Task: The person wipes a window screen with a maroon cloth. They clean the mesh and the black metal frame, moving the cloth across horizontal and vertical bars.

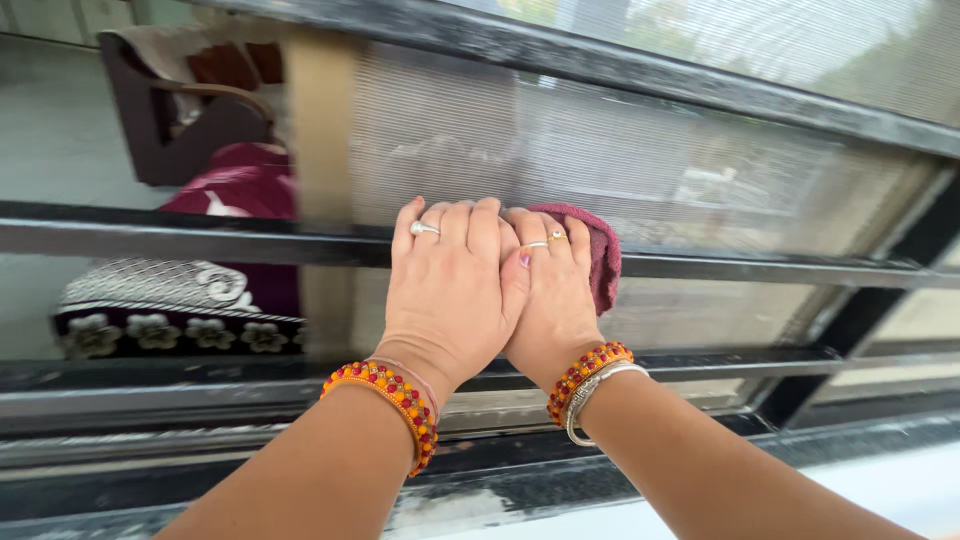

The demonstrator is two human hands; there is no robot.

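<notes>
A dark red cloth (603,262) lies pressed flat against the window, on the black horizontal bar (200,232) that crosses the mesh screen (620,160), and only its right edge and upper corner show, the rest being hidden under the hands. It looks soft and thick, like a small towel, folded or bunched into a pad, with a rounded, slightly puffed edge. The right hand (553,295) lies palm-down on top of it, fingers stretched out and together, pinning it to the bar and not closing round it; the left hand (450,290) lies flat beside it, overlapping its inner edge, also spread open, so that both palms seem to bear on the same spot, which reads as a way of putting more weight on the cloth. Both wrists wear orange and red bead bracelets (395,392), the right one a silver bangle (592,392) too, and there are rings on the fingers. The screen is greyish and looks dusty. Further black bars run below, down to a worn, grimy sill (480,490). Through the glass at the left a dark wooden chair (160,120) and a patterned fabric (160,310) show dimly.
</notes>
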